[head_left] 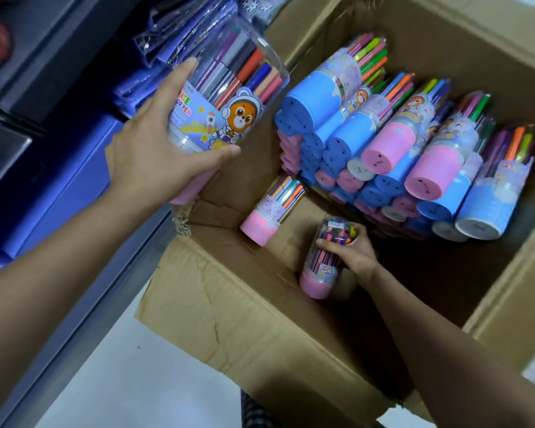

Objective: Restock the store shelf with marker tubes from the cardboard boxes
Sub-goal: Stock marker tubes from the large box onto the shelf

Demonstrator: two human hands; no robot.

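Over open brown cardboard box (229,304): left hand (155,149) grips clear pink-based marker tube (226,97), near shelf (74,186). Right hand (352,251) clamps second pink-based tube (325,267) inside box. Advice: lift straight, avoid stacked tubes (399,156).

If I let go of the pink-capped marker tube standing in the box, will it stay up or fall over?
Probably tippy: the tube is tall on a narrow pink end, held by the right hand. Being round, it would likely roll once down.
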